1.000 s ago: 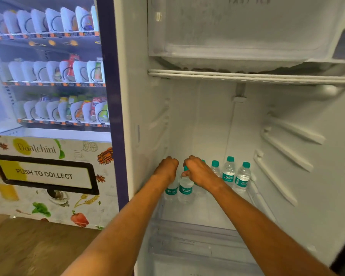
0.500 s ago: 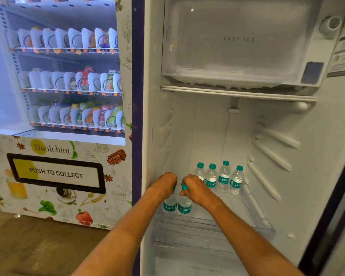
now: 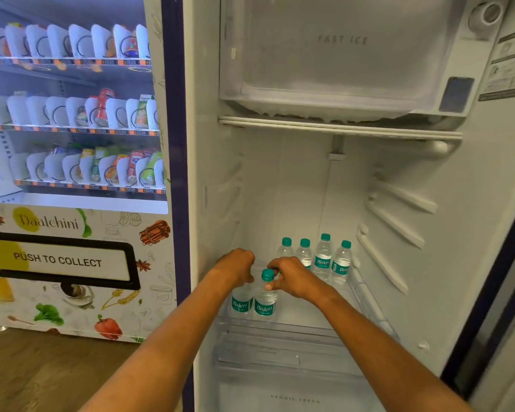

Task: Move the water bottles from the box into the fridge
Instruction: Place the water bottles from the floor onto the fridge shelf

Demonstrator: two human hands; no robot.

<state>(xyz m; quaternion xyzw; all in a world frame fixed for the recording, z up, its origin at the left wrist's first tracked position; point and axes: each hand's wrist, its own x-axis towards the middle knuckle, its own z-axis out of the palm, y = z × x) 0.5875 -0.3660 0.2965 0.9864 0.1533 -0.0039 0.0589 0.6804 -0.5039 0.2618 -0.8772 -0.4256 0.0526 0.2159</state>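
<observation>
Both hands are inside the open fridge [image 3: 428,278], low down at the clear shelf [image 3: 312,313] above the vegetable drawer [image 3: 295,391]. Left hand [image 3: 235,270] is curled down over the top of the left front bottle [image 3: 241,304], cap hidden under the fingers, gripping it from above. Right hand [image 3: 296,279] pinches the right front bottle [image 3: 265,304] at the neck, thumb just under the green cap, cap showing.

The two front bottles stand upright and touching, near the shelf's front left corner. Their bases look down on the shelf, but I can't confirm contact. Back row of four bottles [image 3: 323,261] stands upright side by side at the rear, behind and right of the front pair. The box is not in view, so I can't tell how many are left.

The step looks like setting down and letting go of this pair.

Handling: small full plastic bottles, light, with thin walls that give if squeezed. They are smooth, maybe slippery once cold, and tall and narrow, so they tip easily. Best hold is the stiff neck or cap, or round the label band.

Vending machine [image 3: 72,263] stands just left of the fridge
</observation>
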